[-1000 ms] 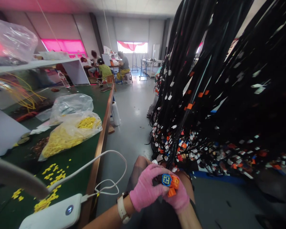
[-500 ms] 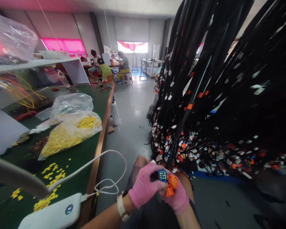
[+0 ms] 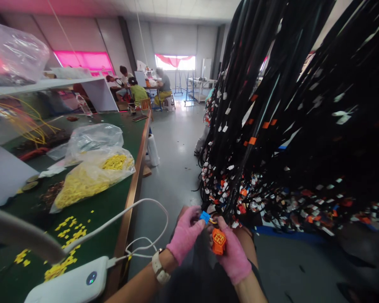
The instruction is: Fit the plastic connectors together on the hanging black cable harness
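My left hand (image 3: 187, 227), in a pink fingerless glove, pinches a blue wire connector (image 3: 205, 217) between thumb and fingers. Short wires (image 3: 212, 221) run from that connector toward my right hand (image 3: 232, 252), gloved the same way. An orange connector (image 3: 219, 240) sits in the right hand's grip, its face with yellow inserts turned up toward me. My right thumb and fingertips are close to the wires; whether they pinch them I cannot tell. Both hands are above my lap, just in front of the hanging black wire harnesses (image 3: 240, 105).
At left is a green-topped table (image 3: 113, 210) with a wooden edge. On it lie a bag of yellow pieces (image 3: 91, 179), loose yellow pieces (image 3: 71, 229) and a white power bank (image 3: 69, 281) with a looping white cable (image 3: 166, 210). People (image 3: 139, 90) sit at a far table.
My hands have moved apart. The blue connector has turned sideways and shifted left with my left hand, away from the orange connector, which has turned in my right hand.
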A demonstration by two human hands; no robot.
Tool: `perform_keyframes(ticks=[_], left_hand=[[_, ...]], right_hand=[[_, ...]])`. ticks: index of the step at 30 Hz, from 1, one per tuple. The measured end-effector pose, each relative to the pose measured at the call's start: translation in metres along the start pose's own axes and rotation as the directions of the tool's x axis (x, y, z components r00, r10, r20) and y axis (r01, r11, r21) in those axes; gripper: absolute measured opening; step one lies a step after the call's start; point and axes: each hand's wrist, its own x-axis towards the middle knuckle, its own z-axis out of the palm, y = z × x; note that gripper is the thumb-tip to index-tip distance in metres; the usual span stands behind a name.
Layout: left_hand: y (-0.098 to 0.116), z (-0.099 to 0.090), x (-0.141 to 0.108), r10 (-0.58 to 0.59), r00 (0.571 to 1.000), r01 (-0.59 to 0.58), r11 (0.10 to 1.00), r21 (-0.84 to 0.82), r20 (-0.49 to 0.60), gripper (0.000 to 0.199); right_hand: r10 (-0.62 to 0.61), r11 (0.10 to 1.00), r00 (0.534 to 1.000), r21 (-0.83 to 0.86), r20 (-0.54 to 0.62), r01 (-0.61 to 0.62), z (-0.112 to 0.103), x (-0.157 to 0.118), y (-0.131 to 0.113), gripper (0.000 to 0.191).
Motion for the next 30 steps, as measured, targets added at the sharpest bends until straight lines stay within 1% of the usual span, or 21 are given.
perform_keyframes(ticks=[2,4,6,7,8,10,12,14,16,18,20,22,24,25,26,28,29,30], left_hand=[[-0.003,-0.003,0.001,0.043,0.997,-0.038,0.997,0.074,-0.062,0.033],[-0.003,-0.005,-0.001,0.118,0.987,-0.099,0.982,0.162,-0.114,0.03],[0.0,-0.006,-0.004,0.22,0.968,-0.185,0.952,0.244,-0.122,0.025],[0.002,-0.006,-0.006,0.275,0.955,-0.235,0.931,0.28,-0.111,0.023],[0.004,-0.006,-0.007,0.323,0.942,-0.28,0.908,0.312,-0.096,0.021],[0.007,-0.006,-0.009,0.383,0.921,-0.336,0.871,0.359,-0.067,0.018],[0.008,-0.005,-0.01,0.399,0.915,-0.348,0.855,0.385,-0.057,0.017],[0.007,-0.004,-0.009,0.392,0.918,-0.34,0.855,0.391,-0.057,0.018],[0.004,-0.004,-0.01,0.379,0.924,-0.334,0.858,0.391,-0.042,0.018],[0.003,-0.004,-0.011,0.377,0.926,-0.339,0.851,0.401,-0.018,0.017],[0.006,-0.004,-0.013,0.398,0.917,-0.365,0.828,0.425,0.014,0.015],[0.015,-0.003,-0.016,0.445,0.894,-0.421,0.787,0.452,0.058,0.015],[0.028,-0.003,-0.021,0.518,0.848,-0.506,0.724,0.469,0.115,0.015],[0.036,-0.004,-0.025,0.563,0.813,-0.559,0.682,0.471,0.149,0.016],[0.044,-0.006,-0.031,0.613,0.767,-0.619,0.629,0.47,0.189,0.017],[0.061,-0.014,-0.047,0.724,0.636,-0.746,0.486,0.455,0.268,0.021],[0.068,-0.02,-0.057,0.775,0.561,-0.791,0.398,0.465,0.291,0.021],[0.075,-0.029,-0.066,0.836,0.485,-0.806,0.315,0.501,0.255,0.019]], right_hand=[[-0.012,0.999,0.998,-0.032,-0.061,0.01,-0.003,-0.003,-0.008,0.034],[-0.06,0.996,0.989,-0.076,-0.137,0.05,-0.008,-0.004,-0.015,0.031],[-0.066,0.995,0.987,-0.078,-0.144,0.056,-0.013,-0.002,-0.02,0.039],[-0.039,0.998,0.991,-0.061,-0.127,0.031,-0.015,-0.001,-0.022,0.04],[0.002,0.999,0.995,-0.043,-0.1,-0.006,-0.015,0.002,-0.024,0.036],[0.125,0.992,0.992,0.023,-0.026,-0.125,-0.015,0.006,-0.027,0.029],[0.22,0.965,0.974,0.136,0.048,-0.224,-0.014,0.01,-0.03,0.031],[0.283,0.91,0.949,0.272,0.139,-0.312,-0.014,0.013,-0.035,0.03],[0.298,0.862,0.932,0.361,0.205,-0.355,-0.015,0.014,-0.038,0.028],[0.305,0.837,0.922,0.395,0.24,-0.379,-0.016,0.016,-0.04,0.028],[0.295,0.837,0.925,0.403,0.239,-0.371,-0.018,0.017,-0.04,0.027],[0.286,0.852,0.932,0.387,0.223,-0.354,-0.021,0.017,-0.039,0.027],[0.286,0.861,0.935,0.372,0.209,-0.347,-0.025,0.016,-0.037,0.026],[0.294,0.861,0.932,0.366,0.212,-0.354,-0.027,0.015,-0.036,0.026],[0.303,0.857,0.927,0.362,0.221,-0.367,-0.029,0.013,-0.036,0.027],[0.31,0.85,0.918,0.359,0.249,-0.385,-0.033,0.009,-0.036,0.029],[0.304,0.852,0.915,0.354,0.266,-0.386,-0.035,0.007,-0.036,0.031],[0.295,0.856,0.912,0.346,0.285,-0.385,-0.037,0.005,-0.036,0.032]])
